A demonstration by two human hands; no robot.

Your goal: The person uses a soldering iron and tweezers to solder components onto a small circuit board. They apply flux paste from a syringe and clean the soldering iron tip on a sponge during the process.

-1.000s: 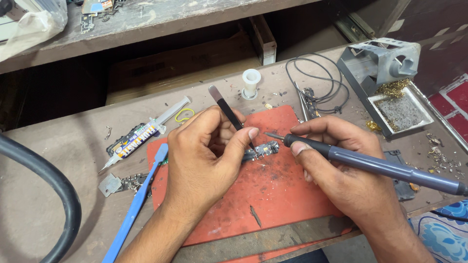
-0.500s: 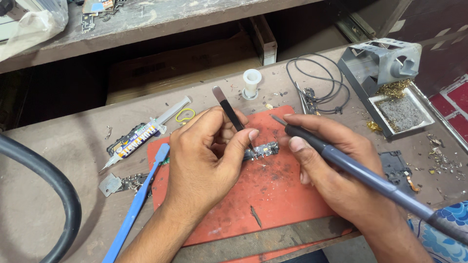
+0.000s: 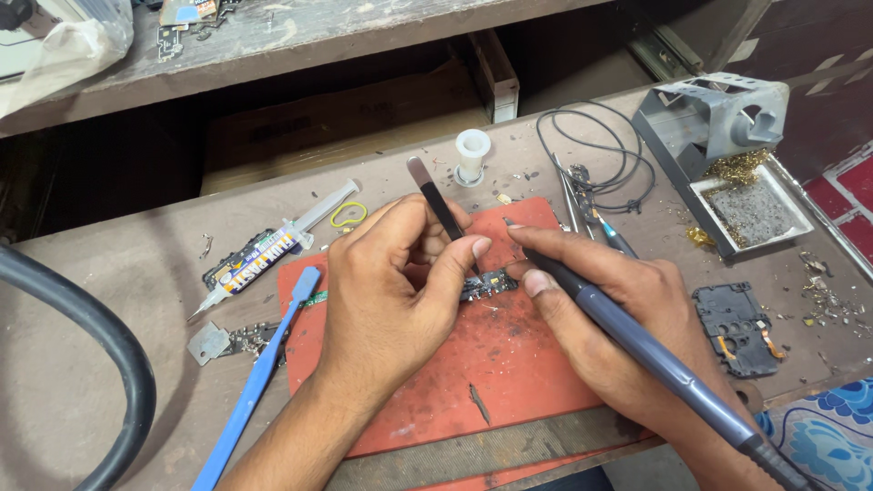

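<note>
Metal tweezers pinched in left-hand fingers (right hand grips iron).

A red mat, a blue pry tool, a grey-blue soldering iron and dark tweezers are seen.

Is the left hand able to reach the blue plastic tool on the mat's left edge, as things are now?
Probably yes, but not freely. The blue plastic tool lies uncovered just beside the left hand and forearm. However, that hand grips tweezers over the small circuit board, so it would first have to release them.
</note>
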